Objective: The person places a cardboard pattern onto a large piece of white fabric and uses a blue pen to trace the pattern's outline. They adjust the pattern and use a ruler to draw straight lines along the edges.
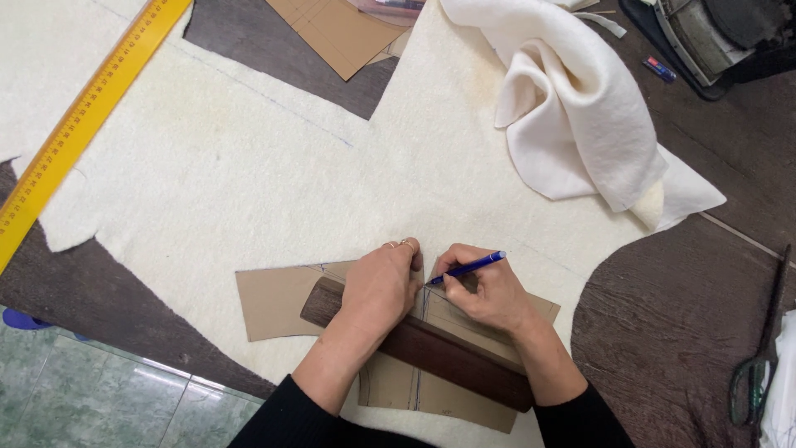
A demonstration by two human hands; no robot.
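My left hand (380, 286) lies flat, fingers together, pressing a dark brown wooden block (452, 357) and a brown cardboard pattern piece (274, 299) onto a sheet of cream fleece fabric (249, 182). My right hand (489, 290) grips a blue pen (468, 267), its tip touching the pattern's top edge right beside my left fingertips. The block runs diagonally under both wrists.
A yellow ruler (79, 124) lies diagonally at the left. Bunched cream fabric (572, 108) sits at the upper right. More cardboard (336, 29) lies at the top. Scissors (759, 365) rest at the right on the dark wooden table (680, 307). Green floor tiles show at the lower left.
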